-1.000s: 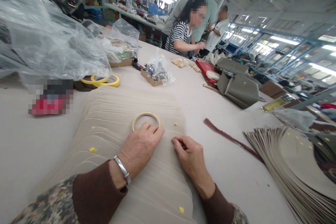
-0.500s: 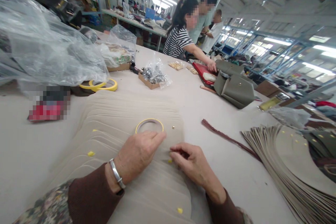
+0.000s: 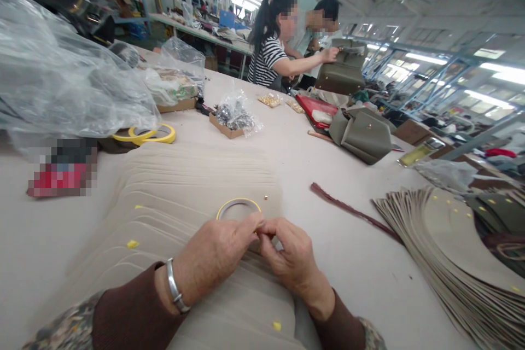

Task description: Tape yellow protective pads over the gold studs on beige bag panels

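My left hand (image 3: 219,246) is closed round a thin roll of yellow tape (image 3: 239,202), whose upper arc shows above the fingers. Pressed up against its fingertips is my right hand (image 3: 289,251), its thumb and forefinger pinched together. Whatever sits in that pinch is hidden. Both hands are over a fanned stack of beige leather-like pieces (image 3: 197,169). Small yellow tape bits (image 3: 133,244) stick to several of the pieces, and a small metal stud (image 3: 266,197) shows near the right edge.
Yellow tape rolls (image 3: 164,134) and plastic bags (image 3: 77,71) lie left. A box of metal parts (image 3: 229,123) stands beyond the stack. Right are a brown strip (image 3: 353,210), an olive bag (image 3: 363,136) and more fanned pieces (image 3: 447,240). Co-workers (image 3: 268,60) stand across the table.
My hands have come together, the right fingertips moving left and up to meet the left hand at the tape roll. A co-worker's hand now lifts an olive bag at the far side.
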The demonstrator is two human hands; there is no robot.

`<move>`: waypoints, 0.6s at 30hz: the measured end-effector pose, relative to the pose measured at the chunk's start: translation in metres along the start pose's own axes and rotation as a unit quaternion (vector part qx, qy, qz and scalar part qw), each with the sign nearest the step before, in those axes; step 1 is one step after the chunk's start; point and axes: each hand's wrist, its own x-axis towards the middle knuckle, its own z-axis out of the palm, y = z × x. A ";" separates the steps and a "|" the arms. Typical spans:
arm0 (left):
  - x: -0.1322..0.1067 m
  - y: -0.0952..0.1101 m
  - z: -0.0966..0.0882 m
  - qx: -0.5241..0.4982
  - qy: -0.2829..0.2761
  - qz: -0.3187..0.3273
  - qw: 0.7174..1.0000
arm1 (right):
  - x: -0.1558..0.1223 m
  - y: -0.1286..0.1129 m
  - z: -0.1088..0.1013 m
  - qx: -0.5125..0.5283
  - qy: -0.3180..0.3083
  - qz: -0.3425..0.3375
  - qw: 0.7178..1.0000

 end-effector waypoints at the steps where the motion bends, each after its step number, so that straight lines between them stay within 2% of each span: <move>1: 0.000 0.000 -0.001 -0.005 -0.006 -0.003 1.000 | -0.001 0.000 0.001 -0.013 0.007 -0.003 1.000; 5: 0.003 0.001 -0.004 -0.011 -0.018 -0.018 1.000 | -0.002 -0.003 0.002 -0.031 0.031 0.024 0.999; 8: 0.005 0.002 -0.006 0.004 -0.002 -0.013 1.000 | 0.001 -0.009 0.001 0.007 0.031 0.117 0.993; 10: 0.006 0.003 -0.006 0.016 0.019 -0.001 1.000 | 0.004 -0.014 0.001 0.086 0.019 0.235 0.968; 13: 0.006 0.004 -0.005 0.023 0.048 0.007 0.999 | 0.009 -0.019 0.004 0.212 0.002 0.391 0.896; 15: 0.004 0.005 -0.003 0.024 0.056 0.005 0.998 | 0.011 -0.018 0.006 0.244 0.002 0.430 0.869; 18: 0.002 0.007 -0.001 0.018 0.067 0.007 0.998 | 0.011 -0.008 0.005 0.236 0.029 0.446 0.863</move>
